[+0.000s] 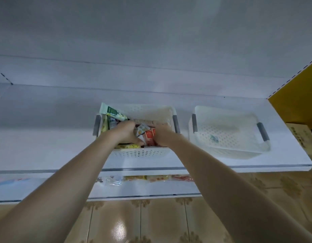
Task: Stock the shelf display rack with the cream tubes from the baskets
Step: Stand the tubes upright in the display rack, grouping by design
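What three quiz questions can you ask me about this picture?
1. True or false: the left hand and right hand both reach into the left white perforated plastic basket.
2. The right white perforated plastic basket is: A) heaped with tubes, B) nearly empty, C) upside down.
3. Fill in: the green-and-white cream tube sticks up at the left basket's back ____ corner.
Key: 1 true; 2 B; 3 left.

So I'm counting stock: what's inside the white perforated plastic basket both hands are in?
A green-and-white tube at the back left, orange tubes between the left hand and right hand, a yellow tube in front. The hands hide the rest.
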{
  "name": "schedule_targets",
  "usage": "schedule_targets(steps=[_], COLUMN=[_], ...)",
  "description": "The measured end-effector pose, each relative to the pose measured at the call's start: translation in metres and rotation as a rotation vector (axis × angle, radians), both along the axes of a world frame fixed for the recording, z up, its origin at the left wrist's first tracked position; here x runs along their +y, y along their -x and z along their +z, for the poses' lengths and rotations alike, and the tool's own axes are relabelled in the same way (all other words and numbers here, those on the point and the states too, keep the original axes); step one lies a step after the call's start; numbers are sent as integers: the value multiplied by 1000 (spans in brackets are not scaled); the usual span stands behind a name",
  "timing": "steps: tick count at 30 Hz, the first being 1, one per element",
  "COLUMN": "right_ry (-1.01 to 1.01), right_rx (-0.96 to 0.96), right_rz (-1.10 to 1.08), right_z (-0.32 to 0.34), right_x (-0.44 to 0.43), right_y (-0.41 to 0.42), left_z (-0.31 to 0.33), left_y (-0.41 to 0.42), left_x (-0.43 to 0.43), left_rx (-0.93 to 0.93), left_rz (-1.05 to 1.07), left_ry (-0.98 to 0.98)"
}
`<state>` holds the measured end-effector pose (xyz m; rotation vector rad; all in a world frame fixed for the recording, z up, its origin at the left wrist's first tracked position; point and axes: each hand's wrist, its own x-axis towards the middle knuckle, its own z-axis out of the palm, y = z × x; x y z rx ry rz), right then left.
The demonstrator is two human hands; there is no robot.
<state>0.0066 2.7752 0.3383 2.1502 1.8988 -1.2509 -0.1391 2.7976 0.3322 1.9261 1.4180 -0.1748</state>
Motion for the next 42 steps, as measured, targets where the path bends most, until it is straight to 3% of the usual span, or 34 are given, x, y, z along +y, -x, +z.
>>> schedule_targets(steps=[3, 6, 15, 23, 28, 33, 39, 42], right_ry=[-27, -43, -93, -131, -70, -46, -33, -83], right_rx=[-215, -305, -349, -538, -471, -271, -68, 37], right_rz=[45, 131, 150, 249, 247, 126, -53, -133], right_z=[-11, -16, -19, -27, -30, -38, -42, -41], right_x=[11, 16, 25, 32, 33, 30, 26, 27], right_y=[6, 12, 8, 9, 10, 3, 1, -1], left_z=[-1, -6, -21, -17, -18, -19, -24, -15], left_y=[-1, -4, -4, -7, -7, -8, -2, -1], left_x=[15, 24, 34, 38, 39, 36, 34, 31], left_rx=[66, 82, 179, 292, 267, 236, 41, -206], left_rz=[-38, -38, -70, -208, -214, -222, -79, 102], left_ry=[79, 103, 118, 121, 114, 131, 103, -1])
